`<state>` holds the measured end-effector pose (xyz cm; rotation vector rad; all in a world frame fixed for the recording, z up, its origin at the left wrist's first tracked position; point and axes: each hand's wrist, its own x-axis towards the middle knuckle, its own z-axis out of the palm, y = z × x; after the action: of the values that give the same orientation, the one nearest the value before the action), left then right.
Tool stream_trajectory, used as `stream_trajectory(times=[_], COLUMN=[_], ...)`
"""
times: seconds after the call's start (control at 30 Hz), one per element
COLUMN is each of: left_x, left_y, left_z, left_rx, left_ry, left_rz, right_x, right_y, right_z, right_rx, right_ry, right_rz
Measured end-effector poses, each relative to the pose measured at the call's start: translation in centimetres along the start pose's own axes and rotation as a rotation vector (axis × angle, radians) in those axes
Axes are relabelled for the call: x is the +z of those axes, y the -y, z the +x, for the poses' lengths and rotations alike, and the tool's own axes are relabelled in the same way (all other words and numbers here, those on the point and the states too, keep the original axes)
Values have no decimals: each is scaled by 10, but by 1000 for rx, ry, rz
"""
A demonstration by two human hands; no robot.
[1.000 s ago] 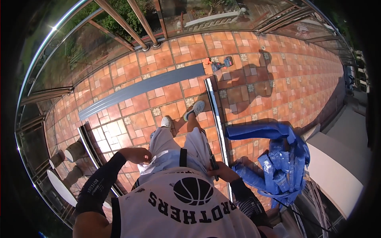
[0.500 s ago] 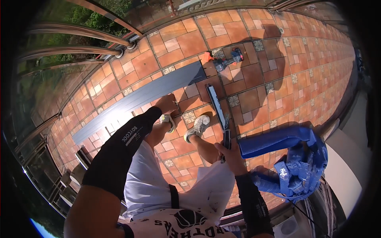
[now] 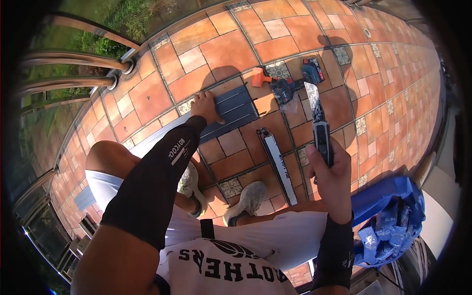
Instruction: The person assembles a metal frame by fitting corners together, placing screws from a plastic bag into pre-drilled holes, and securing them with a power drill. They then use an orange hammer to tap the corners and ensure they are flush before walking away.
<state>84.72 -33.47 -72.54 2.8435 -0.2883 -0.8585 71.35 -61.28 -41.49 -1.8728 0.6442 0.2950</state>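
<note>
My left hand (image 3: 205, 107) presses flat on the near end of a long dark grey ribbed panel (image 3: 237, 105) lying on the tiled floor. My right hand (image 3: 330, 173) is shut on a folding saw-like knife (image 3: 318, 118), its pale blade pointing away from me over the tiles. A narrow black and white bar (image 3: 279, 167) lies on the floor between my hands, just past my shoes (image 3: 248, 201). I am crouched, knees bent, with dark sleeves on both forearms.
Beyond the panel lie an orange-headed mallet (image 3: 258, 76) and a dark power drill (image 3: 291, 88). A blue wrapped bundle (image 3: 391, 216) stands at my right. Metal railing posts (image 3: 73, 61) edge the terrace at the left, with greenery behind.
I have bent down toward the floor. My left hand went from my thigh out onto the grey panel. My right hand rose from beside the bar, now holding the knife up.
</note>
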Motion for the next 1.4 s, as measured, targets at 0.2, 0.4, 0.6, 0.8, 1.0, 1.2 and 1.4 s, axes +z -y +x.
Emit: stream_trajectory(times=[0.2,0.4,0.6,0.8,1.0,1.2,1.4], left_x=[-3,-11,-32,-32,-27,-13,-6], left_y=[6,10,7,-14,-28,-77,-91], left_z=[-1,-17,-36,-59,-63,-39,-42], left_rx=[-30,166,305,384,484,643,698], left_ry=[56,25,129,111,63,-197,-300], left_rz=[-32,-185,-224,-188,-109,-272,-340], right_x=[-4,13,30,62,69,69,64], right_y=[-4,-51,-74,-103,-117,-126,-140], right_z=[31,45,88,114,89,86,80], right_rx=[-13,-105,-244,-379,-332,-269,-341], right_ry=[21,75,113,163,211,199,141], right_rz=[67,-109,-252,-699,-804,-659,-691])
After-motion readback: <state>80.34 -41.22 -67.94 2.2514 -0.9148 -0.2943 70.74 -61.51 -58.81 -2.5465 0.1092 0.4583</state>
